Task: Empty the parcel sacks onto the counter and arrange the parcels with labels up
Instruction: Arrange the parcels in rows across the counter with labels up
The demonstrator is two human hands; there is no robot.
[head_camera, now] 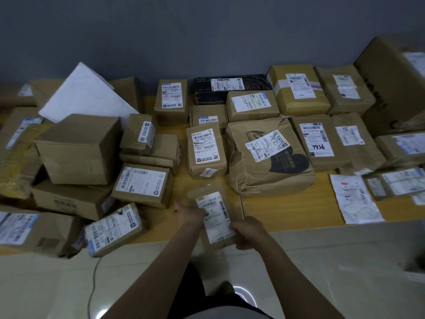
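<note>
Left hand (189, 214), right hand (248, 231) grip small parcel (213, 212), label unreadable | box (318, 140) marked "7936"

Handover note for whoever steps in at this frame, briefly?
Both the left hand and right hand grip a small brown white-labelled parcel, label up, over the yellow wooden counter's near edge.
Done: brown cartons at right lie in rows, labels up.
To do: set this parcel down; sort the left heap, where a large brown carton shows no label on top.
No sacks in view.
</note>
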